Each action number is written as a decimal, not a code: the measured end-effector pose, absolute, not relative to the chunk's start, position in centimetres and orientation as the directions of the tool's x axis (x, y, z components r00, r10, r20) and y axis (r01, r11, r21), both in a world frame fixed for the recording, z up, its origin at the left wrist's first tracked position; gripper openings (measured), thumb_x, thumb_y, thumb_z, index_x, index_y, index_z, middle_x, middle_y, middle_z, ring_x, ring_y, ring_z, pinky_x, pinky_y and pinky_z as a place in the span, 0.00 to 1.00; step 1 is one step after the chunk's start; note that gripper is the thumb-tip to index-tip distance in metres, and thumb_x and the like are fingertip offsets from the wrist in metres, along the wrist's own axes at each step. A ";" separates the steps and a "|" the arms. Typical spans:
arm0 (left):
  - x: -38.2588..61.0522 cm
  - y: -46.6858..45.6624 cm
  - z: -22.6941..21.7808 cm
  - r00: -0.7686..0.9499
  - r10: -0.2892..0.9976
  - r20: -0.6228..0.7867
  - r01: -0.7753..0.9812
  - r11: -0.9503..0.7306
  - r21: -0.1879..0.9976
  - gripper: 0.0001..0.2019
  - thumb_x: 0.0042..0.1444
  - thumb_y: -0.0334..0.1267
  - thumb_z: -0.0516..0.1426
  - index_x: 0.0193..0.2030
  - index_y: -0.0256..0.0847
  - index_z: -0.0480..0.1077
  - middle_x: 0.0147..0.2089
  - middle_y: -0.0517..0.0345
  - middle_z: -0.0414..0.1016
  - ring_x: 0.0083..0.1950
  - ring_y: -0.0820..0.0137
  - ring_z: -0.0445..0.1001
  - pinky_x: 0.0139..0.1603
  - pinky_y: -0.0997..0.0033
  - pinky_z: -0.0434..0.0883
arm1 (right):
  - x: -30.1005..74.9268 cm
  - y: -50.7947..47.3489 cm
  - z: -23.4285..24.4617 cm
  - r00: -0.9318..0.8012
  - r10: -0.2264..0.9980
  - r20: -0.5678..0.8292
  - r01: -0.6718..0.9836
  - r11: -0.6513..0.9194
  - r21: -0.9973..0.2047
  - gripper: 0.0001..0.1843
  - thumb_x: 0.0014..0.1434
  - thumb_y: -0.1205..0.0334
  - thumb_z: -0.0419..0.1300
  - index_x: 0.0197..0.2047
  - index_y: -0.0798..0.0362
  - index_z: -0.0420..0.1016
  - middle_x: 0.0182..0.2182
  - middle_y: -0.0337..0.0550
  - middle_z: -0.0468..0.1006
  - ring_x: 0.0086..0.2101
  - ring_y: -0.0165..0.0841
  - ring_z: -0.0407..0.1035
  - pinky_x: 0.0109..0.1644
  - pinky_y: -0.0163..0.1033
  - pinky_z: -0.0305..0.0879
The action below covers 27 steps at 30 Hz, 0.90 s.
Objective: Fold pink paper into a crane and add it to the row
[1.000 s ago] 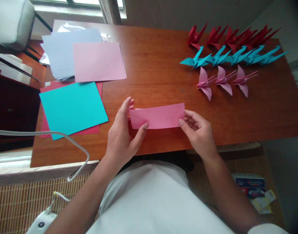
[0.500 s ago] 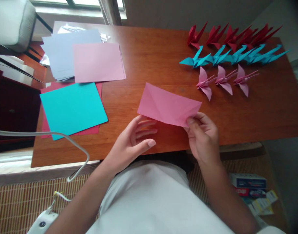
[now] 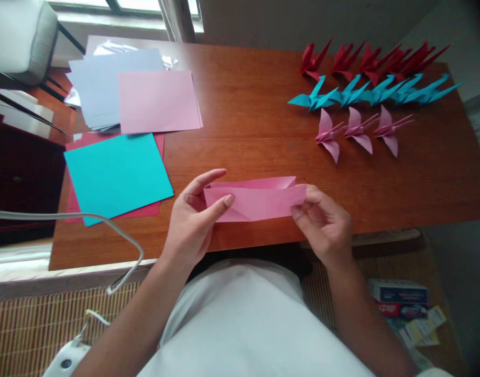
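Note:
A folded sheet of pink paper (image 3: pixel 259 204) is held up over the front edge of the table, its two layers parted along the top. At its left end is my left hand (image 3: pixel 196 212), thumb on the near face and fingers behind. My right hand (image 3: pixel 324 217) pinches the right end between thumb and fingers. Beyond and to the right stand three pink paper cranes (image 3: pixel 357 130), with a row of blue cranes (image 3: pixel 371 93) and a row of red cranes (image 3: pixel 368 60) behind them.
On the left of the wooden table (image 3: pixel 240 104) lie pink sheets (image 3: pixel 159 102), grey-blue sheets (image 3: pixel 94 94), and a turquoise sheet (image 3: pixel 120 175) over red paper (image 3: pixel 149 209). A white cable (image 3: pixel 122 233) loops past the left front corner. Boxes (image 3: pixel 399 293) sit below at right.
My left hand has come up and taken hold of the left end of the pink paper. The paper has tipped and its layers now gape at the top.

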State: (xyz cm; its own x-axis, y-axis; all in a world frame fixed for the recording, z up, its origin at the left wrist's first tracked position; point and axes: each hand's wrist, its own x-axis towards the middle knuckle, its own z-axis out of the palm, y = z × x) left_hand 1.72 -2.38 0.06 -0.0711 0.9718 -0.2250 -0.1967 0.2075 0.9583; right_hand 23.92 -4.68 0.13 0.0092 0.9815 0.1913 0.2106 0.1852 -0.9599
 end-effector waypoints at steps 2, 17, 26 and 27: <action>1.9 -2.4 0.0 -0.093 0.957 -0.274 -0.301 0.235 0.924 0.15 0.48 0.37 0.73 0.44 0.44 0.80 0.38 0.59 0.80 0.34 0.74 0.77 0.35 0.77 0.75 | 23.8 -4.5 0.3 0.051 0.980 0.195 0.181 0.182 -0.966 0.10 0.62 0.66 0.64 0.46 0.44 0.79 0.50 0.43 0.76 0.55 0.40 0.71 0.60 0.49 0.71; 1.8 -2.5 -0.8 -0.159 0.973 -0.165 -0.216 0.129 0.968 0.12 0.46 0.34 0.74 0.37 0.44 0.81 0.36 0.60 0.82 0.35 0.75 0.77 0.37 0.79 0.74 | 22.9 -2.5 -1.0 0.264 0.951 -0.160 -0.119 -0.132 -0.984 0.12 0.51 0.55 0.76 0.38 0.46 0.82 0.35 0.36 0.83 0.36 0.29 0.76 0.42 0.33 0.75; 2.1 -2.3 -0.1 -0.172 0.966 -0.195 -0.172 0.165 0.971 0.09 0.48 0.38 0.73 0.36 0.42 0.82 0.37 0.56 0.85 0.38 0.71 0.81 0.39 0.76 0.77 | 23.6 -2.8 -0.7 0.360 0.933 -0.007 -0.037 0.007 -0.999 0.09 0.48 0.61 0.77 0.33 0.44 0.85 0.31 0.35 0.85 0.33 0.28 0.77 0.40 0.34 0.75; 2.1 -2.3 0.0 -0.171 0.965 -0.198 -0.171 0.169 0.971 0.09 0.48 0.39 0.73 0.36 0.42 0.83 0.37 0.56 0.85 0.38 0.71 0.81 0.38 0.77 0.77 | 23.7 -2.8 -0.6 0.363 0.932 0.002 -0.025 0.012 -1.000 0.08 0.48 0.61 0.77 0.33 0.44 0.85 0.32 0.34 0.85 0.33 0.28 0.77 0.40 0.34 0.75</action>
State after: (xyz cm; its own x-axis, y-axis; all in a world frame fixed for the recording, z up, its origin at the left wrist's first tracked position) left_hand 2.13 -2.34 -0.03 -0.1707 0.9652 -0.1983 -0.1710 0.1692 0.9706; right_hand 23.72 -2.83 -0.62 0.3629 0.9318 0.0017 -0.0250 0.0116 -0.9996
